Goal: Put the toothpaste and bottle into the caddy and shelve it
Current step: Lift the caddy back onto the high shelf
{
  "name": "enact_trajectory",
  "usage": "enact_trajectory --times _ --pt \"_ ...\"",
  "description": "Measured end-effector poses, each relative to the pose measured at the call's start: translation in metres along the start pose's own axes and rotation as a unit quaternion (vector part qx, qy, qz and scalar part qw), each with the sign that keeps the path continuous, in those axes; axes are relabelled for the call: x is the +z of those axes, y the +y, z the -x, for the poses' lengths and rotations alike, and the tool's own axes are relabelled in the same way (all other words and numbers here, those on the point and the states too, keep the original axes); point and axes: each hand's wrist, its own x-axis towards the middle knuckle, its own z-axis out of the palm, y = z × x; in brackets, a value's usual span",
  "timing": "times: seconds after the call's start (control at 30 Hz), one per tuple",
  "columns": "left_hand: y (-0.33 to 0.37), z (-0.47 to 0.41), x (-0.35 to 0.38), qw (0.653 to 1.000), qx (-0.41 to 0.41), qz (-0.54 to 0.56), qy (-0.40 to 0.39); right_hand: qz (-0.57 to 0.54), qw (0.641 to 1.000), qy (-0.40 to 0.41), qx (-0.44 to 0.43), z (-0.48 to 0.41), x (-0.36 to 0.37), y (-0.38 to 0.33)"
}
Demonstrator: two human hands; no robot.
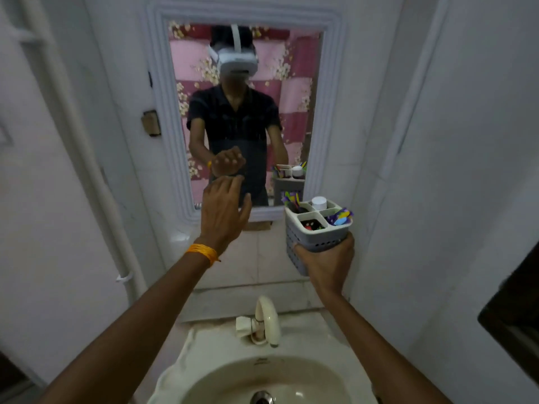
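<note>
My right hand (326,260) grips a grey slotted caddy (316,233) from below, holding it up near the mirror's lower right corner. The caddy has several compartments. A white bottle cap (318,203) shows in the back compartment. Colourful items (339,216) stick out of the right one, and a red and dark item (311,225) lies in the front one. I cannot pick out the toothpaste for certain. My left hand (224,212) is raised in front of the mirror with fingers spread and holds nothing.
A framed mirror (332,83) hangs on the white wall ahead, with a narrow ledge (262,218) under it. Below are a cream tap (267,319) and a washbasin (233,383). A white pipe (87,170) runs down the left wall. White walls close in on both sides.
</note>
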Motion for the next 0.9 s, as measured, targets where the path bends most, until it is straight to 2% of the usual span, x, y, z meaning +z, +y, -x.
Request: enact_trajectory --times 0.2,0.4,0.5,0.9 --pt "0.007 -0.078 -0.071 0.996 0.022 -0.042 0.077 -0.069 0.993 0.027 -0.093 -0.049 -0.021 -0.123" --pt "0.03 -0.142 -0.153 0.98 0.055 -0.075 0.176 -0.145 0.971 0.06 -0.182 -0.079 -0.046 -0.22" --pt "0.042 -0.178 -0.194 0.972 0.039 -0.086 0.214 -0.16 0.961 0.065 -0.216 -0.091 -0.059 -0.269" --pt "0.067 -0.281 -0.278 0.966 0.086 -0.084 0.231 -0.168 0.936 0.14 -0.274 -0.124 -0.097 -0.447"
